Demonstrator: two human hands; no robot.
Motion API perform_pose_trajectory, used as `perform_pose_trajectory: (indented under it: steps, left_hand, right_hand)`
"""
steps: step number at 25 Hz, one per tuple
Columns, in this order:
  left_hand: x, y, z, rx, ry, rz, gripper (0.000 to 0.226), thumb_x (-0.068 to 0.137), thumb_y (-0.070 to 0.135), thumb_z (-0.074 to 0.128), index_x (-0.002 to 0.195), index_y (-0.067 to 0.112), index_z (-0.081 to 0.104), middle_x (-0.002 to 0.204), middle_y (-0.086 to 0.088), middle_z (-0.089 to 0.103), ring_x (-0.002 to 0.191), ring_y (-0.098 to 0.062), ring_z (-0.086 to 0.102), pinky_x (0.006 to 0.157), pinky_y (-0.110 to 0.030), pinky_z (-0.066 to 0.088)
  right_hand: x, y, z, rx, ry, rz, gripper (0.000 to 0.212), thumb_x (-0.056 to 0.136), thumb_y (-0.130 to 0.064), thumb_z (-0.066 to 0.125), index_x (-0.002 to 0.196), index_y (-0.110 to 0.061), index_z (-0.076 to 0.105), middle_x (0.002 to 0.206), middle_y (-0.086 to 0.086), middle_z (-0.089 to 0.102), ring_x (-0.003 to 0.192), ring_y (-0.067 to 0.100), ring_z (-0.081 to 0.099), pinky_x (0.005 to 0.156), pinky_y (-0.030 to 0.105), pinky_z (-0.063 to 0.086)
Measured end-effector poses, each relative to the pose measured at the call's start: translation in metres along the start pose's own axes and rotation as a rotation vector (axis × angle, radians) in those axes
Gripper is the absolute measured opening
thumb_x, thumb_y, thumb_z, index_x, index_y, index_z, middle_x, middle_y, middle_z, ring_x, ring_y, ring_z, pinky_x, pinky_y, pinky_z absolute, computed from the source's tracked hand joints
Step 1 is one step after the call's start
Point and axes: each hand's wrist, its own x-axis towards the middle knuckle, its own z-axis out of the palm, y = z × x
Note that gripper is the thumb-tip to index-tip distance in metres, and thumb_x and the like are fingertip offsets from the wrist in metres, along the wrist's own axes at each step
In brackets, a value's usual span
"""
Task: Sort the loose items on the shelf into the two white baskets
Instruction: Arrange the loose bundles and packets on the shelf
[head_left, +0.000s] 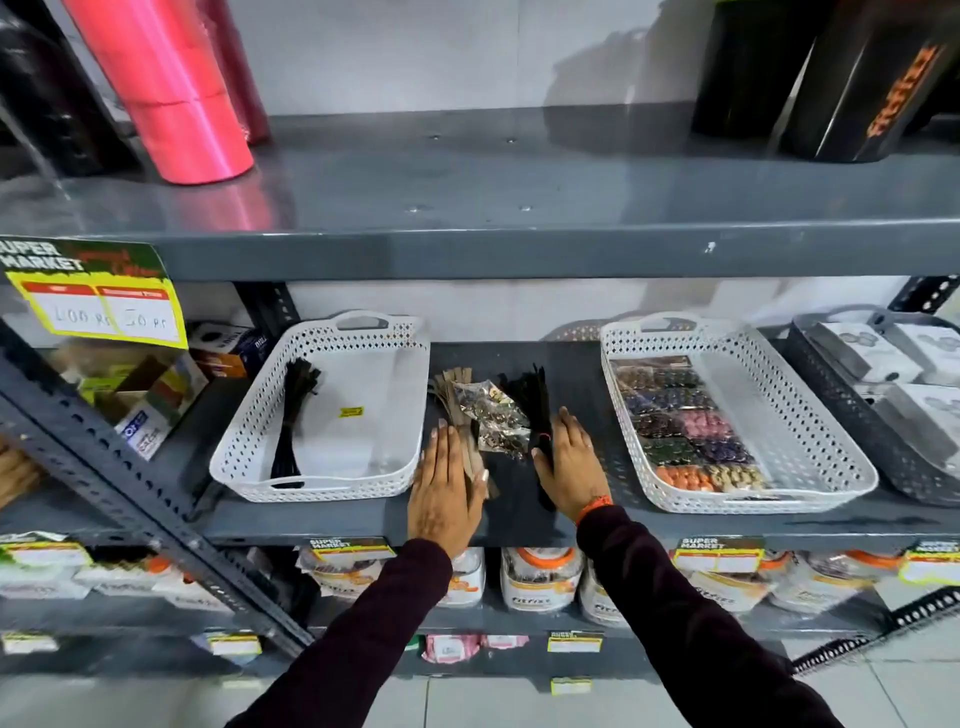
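Two white perforated baskets stand on the grey shelf (519, 512). The left basket (244, 452) holds one black bundle of strips (293, 415). The right basket (821, 441) holds packets of coloured beads (680, 426). Between them lie a tan bundle of strips (451, 387), a clear packet of small metallic pieces (493, 413) and a black bundle of strips (532, 397). My left hand (445, 488) lies flat, fingers together, on the near end of the tan bundle. My right hand (569, 460) rests against the near end of the black bundle, thumb beside it.
A dark grey basket (831, 384) with white boxes stands at the far right. Small cartons (140, 395) and a slanted shelf brace (130, 467) sit to the left. An upper shelf overhangs, carrying pink rolls (171, 93). Jars (540, 577) fill the shelf below.
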Motion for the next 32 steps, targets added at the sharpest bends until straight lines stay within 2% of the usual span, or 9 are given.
perform_pose_trajectory:
  steps: [6,10,14,18,23,25,27,29,32]
  left_hand:
    - [-0.007,-0.016,0.02,0.082,-0.143,-0.053,0.069,0.096,0.047,0.03,0.145,0.002,0.012,0.156,-0.019,0.015,0.143,-0.028,0.014,0.117,-0.036,0.01]
    - [-0.006,-0.017,0.02,0.126,-0.174,-0.044,0.072,0.096,0.051,0.027,0.145,0.002,0.011,0.156,-0.019,0.013,0.144,-0.028,0.009,0.118,-0.038,0.009]
    - [-0.006,-0.015,0.021,0.137,-0.183,-0.052,0.072,0.096,0.051,0.026,0.145,0.001,0.01,0.156,-0.018,0.013,0.145,-0.026,0.008,0.119,-0.037,0.009]
    - [-0.006,-0.017,0.021,0.155,-0.181,-0.043,0.072,0.095,0.052,0.023,0.145,0.001,0.015,0.156,-0.018,0.016,0.144,-0.026,0.01,0.118,-0.037,0.011]
    - [-0.005,-0.016,0.021,0.144,-0.167,-0.042,0.082,0.089,0.06,0.005,0.145,0.0,0.013,0.155,-0.019,0.017,0.144,-0.027,0.013,0.118,-0.037,0.011]
    - [-0.006,-0.016,0.021,0.131,-0.164,-0.05,0.087,0.086,0.062,-0.001,0.145,0.0,0.014,0.155,-0.019,0.018,0.144,-0.027,0.013,0.118,-0.038,0.012]
    - [-0.006,-0.016,0.021,0.127,-0.167,-0.058,0.088,0.085,0.062,-0.003,0.145,0.0,0.013,0.155,-0.018,0.017,0.144,-0.026,0.012,0.119,-0.037,0.012]
    - [-0.006,-0.017,0.021,0.123,-0.169,-0.069,0.086,0.085,0.061,-0.001,0.145,0.0,0.013,0.155,-0.018,0.017,0.144,-0.026,0.012,0.119,-0.037,0.012]
    - [-0.005,-0.017,0.02,0.121,-0.181,-0.07,0.092,0.083,0.065,-0.009,0.145,0.0,0.013,0.155,-0.018,0.017,0.144,-0.026,0.012,0.118,-0.037,0.011]
  right_hand:
    - [0.021,-0.011,0.018,-0.255,-0.091,-0.279,0.053,0.095,-0.034,0.051,0.143,-0.013,0.041,0.153,0.002,0.039,0.145,0.016,0.029,0.123,0.036,0.014]
    - [0.024,-0.017,0.022,-0.372,-0.04,-0.282,0.034,0.089,-0.026,0.06,0.122,-0.017,0.064,0.139,-0.003,0.056,0.131,0.016,0.05,0.122,0.036,0.019]
    - [0.017,-0.024,0.013,-0.372,0.141,-0.336,0.02,0.056,-0.013,0.087,0.074,-0.019,0.08,0.093,-0.006,0.08,0.088,0.014,0.075,0.096,0.036,0.055]
    - [0.006,-0.018,-0.002,-0.207,0.321,-0.379,0.02,0.06,-0.006,0.085,0.077,-0.014,0.08,0.088,-0.003,0.08,0.081,0.013,0.076,0.087,0.033,0.059]
    - [-0.007,0.017,-0.039,-0.275,0.35,-0.135,0.017,0.062,0.001,0.083,0.075,-0.003,0.074,0.08,0.011,0.079,0.062,0.022,0.075,0.057,0.028,0.061]
    - [-0.01,0.025,-0.037,-0.345,0.119,0.025,0.02,0.077,-0.002,0.073,0.097,-0.001,0.07,0.11,0.018,0.072,0.095,0.027,0.073,0.081,0.034,0.059]
    - [-0.012,0.033,-0.021,-0.347,-0.095,0.089,0.042,0.094,-0.001,0.048,0.135,-0.002,0.047,0.153,0.018,0.036,0.14,0.028,0.039,0.113,0.036,0.037]
    - [-0.013,0.037,-0.009,-0.29,-0.227,0.098,0.056,0.099,-0.006,0.033,0.152,-0.008,0.013,0.163,0.01,0.004,0.151,0.023,0.006,0.124,0.039,0.013]
    - [-0.017,0.042,0.0,-0.196,-0.268,0.101,0.056,0.104,-0.029,0.021,0.154,-0.018,-0.001,0.163,0.001,-0.008,0.151,0.016,-0.009,0.125,0.042,-0.001]
